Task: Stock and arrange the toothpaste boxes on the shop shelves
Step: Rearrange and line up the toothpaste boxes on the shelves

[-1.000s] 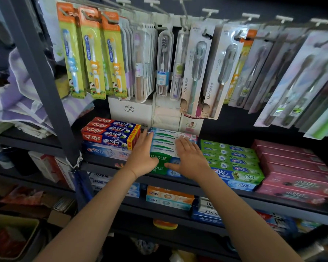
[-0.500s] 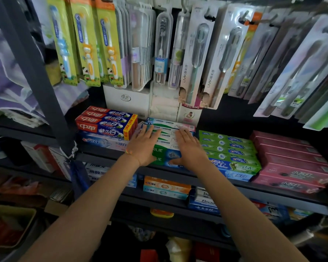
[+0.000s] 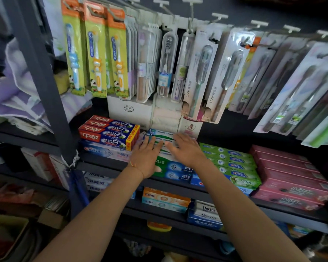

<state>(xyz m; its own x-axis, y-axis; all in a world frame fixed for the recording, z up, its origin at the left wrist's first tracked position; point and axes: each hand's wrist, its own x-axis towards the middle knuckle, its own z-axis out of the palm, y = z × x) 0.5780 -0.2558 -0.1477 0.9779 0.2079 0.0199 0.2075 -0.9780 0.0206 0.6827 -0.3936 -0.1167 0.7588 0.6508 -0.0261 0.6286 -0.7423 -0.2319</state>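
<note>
Dark shelf board (image 3: 106, 166) runs straight across, packed with toothpaste. Under both flat hands sits the green-and-white Darlie stack (image 3: 175, 168). Just beyond the left hand (image 3: 147, 157), red boxes (image 3: 106, 132) top a blue Crest box (image 3: 102, 151). Past the right hand (image 3: 186, 150) come the green boxes (image 3: 233, 163), then pink ones (image 3: 290, 178) (touching, side by side).

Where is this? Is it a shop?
Most likely a small shop's tooth-care aisle. Packaged toothbrushes hang in rows on hooks, toothpaste boxes lie stacked on the shelf, and both hands, left hand and right hand, lie flat on one stack.
</note>
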